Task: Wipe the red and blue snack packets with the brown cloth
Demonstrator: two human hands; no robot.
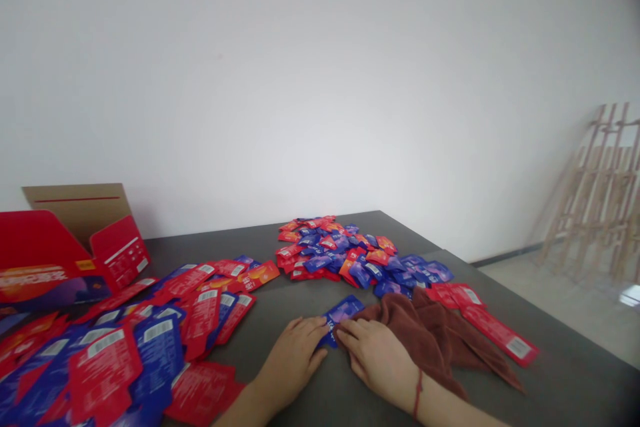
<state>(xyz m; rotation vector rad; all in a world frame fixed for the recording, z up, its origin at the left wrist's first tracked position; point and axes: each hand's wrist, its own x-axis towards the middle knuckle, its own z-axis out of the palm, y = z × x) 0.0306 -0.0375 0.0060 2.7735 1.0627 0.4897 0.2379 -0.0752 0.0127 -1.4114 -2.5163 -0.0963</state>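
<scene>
Left fingers (311, 328) lie together, tips on the near edge of a blue sachet (340, 317); right fingers (349, 329) also closed up, flat against its other side, at the fold of a brown towel (430, 347). Pinch or not: cannot tell. Left hand (293, 361) just left of towel, right hand (374, 355) partly on it, red cord (417, 393) on right wrist. Behind towel: heap of red and blue sachets (360, 253). Far left of towel: scattered sachets (115, 340), red carton (70, 253). Grey table (560, 373) underneath.
</scene>
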